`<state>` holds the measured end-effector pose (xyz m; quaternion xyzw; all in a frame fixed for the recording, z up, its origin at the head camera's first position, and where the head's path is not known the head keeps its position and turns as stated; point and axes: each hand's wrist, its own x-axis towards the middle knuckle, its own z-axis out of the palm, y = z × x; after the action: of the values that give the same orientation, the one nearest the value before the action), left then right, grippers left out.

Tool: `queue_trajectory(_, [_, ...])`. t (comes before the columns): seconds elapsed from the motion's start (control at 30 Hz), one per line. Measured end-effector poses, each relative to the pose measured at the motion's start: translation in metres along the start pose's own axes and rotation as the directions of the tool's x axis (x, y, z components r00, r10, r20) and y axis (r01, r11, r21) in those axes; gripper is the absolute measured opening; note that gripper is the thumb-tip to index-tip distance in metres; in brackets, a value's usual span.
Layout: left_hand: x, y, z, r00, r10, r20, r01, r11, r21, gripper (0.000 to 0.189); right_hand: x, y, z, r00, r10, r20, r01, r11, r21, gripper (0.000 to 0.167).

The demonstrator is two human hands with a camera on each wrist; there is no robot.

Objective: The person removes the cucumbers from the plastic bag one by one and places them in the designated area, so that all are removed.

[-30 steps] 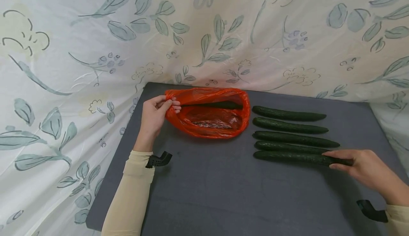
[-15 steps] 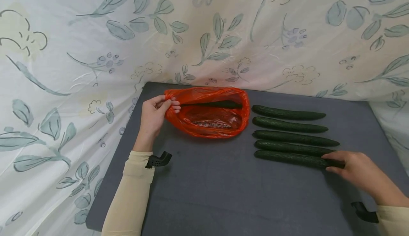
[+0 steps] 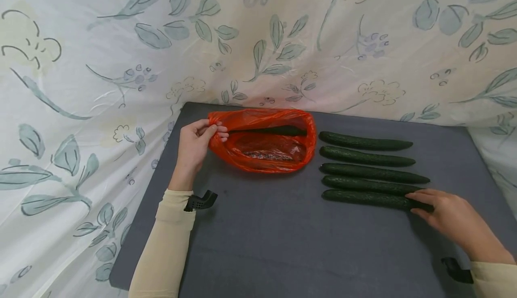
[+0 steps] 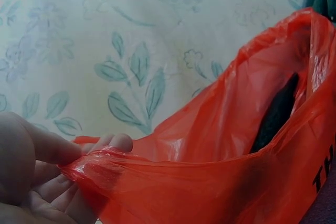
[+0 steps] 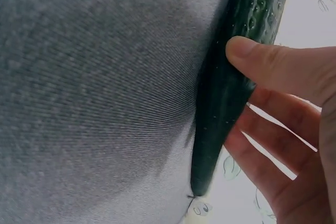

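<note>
My left hand (image 3: 196, 143) pinches the left edge of a red plastic bag (image 3: 262, 168) and holds its mouth open. Inside the bag lies a dark green cucumber (image 3: 278, 130), seen too in the left wrist view as a dark cucumber (image 4: 275, 114). On the right, my right hand (image 3: 448, 215) grips the right end of the nearest cucumber (image 3: 367, 198), which lies on the table. In the right wrist view the thumb presses one side of this cucumber (image 5: 218, 108), with the fingers on its other side.
Several more cucumbers (image 3: 365, 141) lie side by side beyond the gripped one, right of the bag. They rest on a dark grey table (image 3: 282, 239). A white curtain with a leaf pattern (image 3: 258, 42) hangs behind the table's far edge and along its left side.
My right hand has shifted left along the nearest cucumber, whose right end has come left with it and closer in line with the row. The left hand and the bag stay in place.
</note>
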<state>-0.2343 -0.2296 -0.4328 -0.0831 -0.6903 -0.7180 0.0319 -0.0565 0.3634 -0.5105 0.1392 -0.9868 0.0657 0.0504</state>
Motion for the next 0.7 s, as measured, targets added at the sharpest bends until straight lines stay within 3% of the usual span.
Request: queue_trajectory(0.7, [0.002,0.001,0.005,1.000,-0.017,-0.020,0.017,1.000,0.012,0.028,0.015,0.002,-0.001,0.991,-0.013,-0.131,0.018,0.999,0.035,0.039])
